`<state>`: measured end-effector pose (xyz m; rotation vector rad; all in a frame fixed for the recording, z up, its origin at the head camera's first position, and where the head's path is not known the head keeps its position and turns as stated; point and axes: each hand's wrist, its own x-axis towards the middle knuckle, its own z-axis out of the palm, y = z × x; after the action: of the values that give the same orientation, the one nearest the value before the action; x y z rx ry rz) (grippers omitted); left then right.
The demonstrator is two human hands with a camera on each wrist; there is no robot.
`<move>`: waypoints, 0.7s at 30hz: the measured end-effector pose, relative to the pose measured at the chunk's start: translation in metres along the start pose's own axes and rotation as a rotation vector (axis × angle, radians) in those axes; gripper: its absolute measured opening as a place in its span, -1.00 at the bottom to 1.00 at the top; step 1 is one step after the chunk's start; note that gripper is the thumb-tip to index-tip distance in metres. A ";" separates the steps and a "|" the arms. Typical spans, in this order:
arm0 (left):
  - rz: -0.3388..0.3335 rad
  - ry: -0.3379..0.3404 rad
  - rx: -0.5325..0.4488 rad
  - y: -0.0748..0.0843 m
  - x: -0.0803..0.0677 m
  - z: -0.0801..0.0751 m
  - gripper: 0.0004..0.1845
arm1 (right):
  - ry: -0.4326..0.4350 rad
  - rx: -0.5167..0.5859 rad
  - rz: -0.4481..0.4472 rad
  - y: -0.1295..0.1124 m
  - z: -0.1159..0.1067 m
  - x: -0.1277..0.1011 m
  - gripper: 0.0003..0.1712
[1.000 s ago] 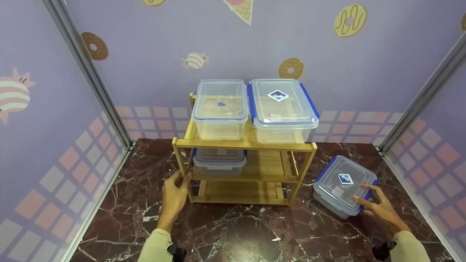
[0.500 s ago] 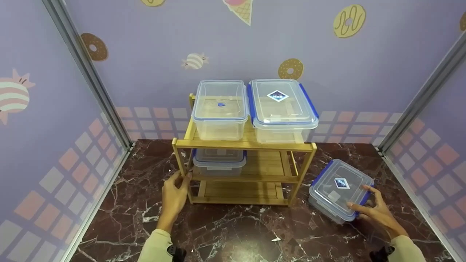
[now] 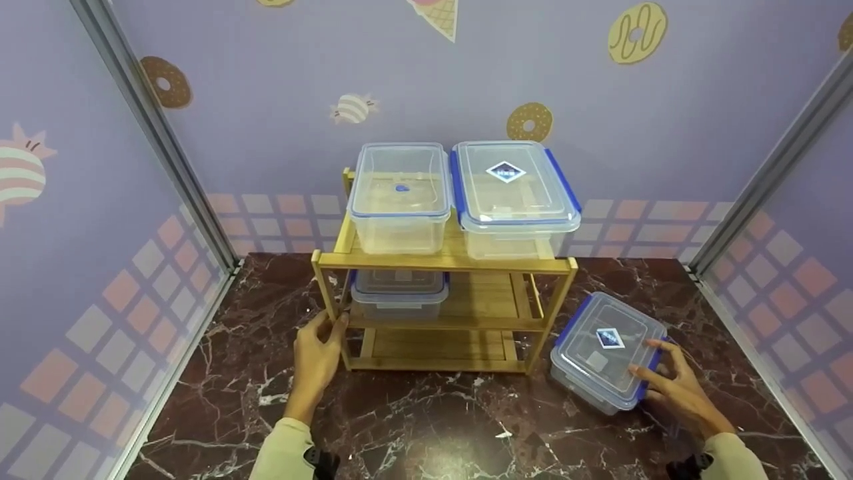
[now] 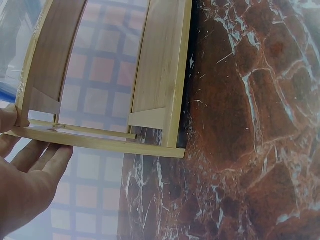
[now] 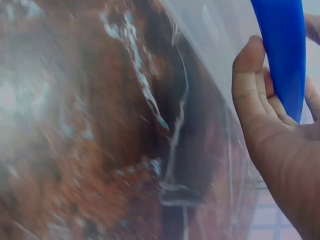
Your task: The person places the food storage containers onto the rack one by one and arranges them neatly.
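Observation:
My left hand grips the front left post of a wooden three-tier rack, around the middle shelf's height. In the left wrist view, its thumb and fingers lie on both sides of the rack's pale frame. To the right of the rack, my right hand holds a clear lidded food container by its right edge. The right wrist view has the thumb and fingers around the blue locking clip. Whether the container touches the tabletop, I cannot tell.
Two larger clear containers, one with a plain lid and one with blue clips, stand on the top shelf. Another container occupies the middle shelf's left side. Purple wall panels surround the dark marbled tabletop.
My right hand and the container it holds have shifted left, closer to the rack, and slightly nearer to me. The left hand keeps its grip on the rack, which stands still.

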<state>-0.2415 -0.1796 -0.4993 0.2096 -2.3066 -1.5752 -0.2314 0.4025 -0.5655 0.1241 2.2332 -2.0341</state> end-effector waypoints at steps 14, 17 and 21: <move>0.007 -0.005 0.008 0.002 0.001 -0.001 -0.63 | 0.039 0.142 0.002 0.005 0.005 -0.011 -0.23; 0.012 0.008 0.016 0.002 0.001 0.000 -0.65 | 0.040 0.174 -0.020 0.005 0.004 -0.017 -0.25; 0.020 0.020 0.024 0.002 0.000 0.000 -0.67 | 0.029 0.204 -0.082 0.001 0.003 -0.026 -0.26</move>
<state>-0.2416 -0.1795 -0.4977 0.2058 -2.3061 -1.5301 -0.2051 0.3999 -0.5627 0.0818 2.0735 -2.3142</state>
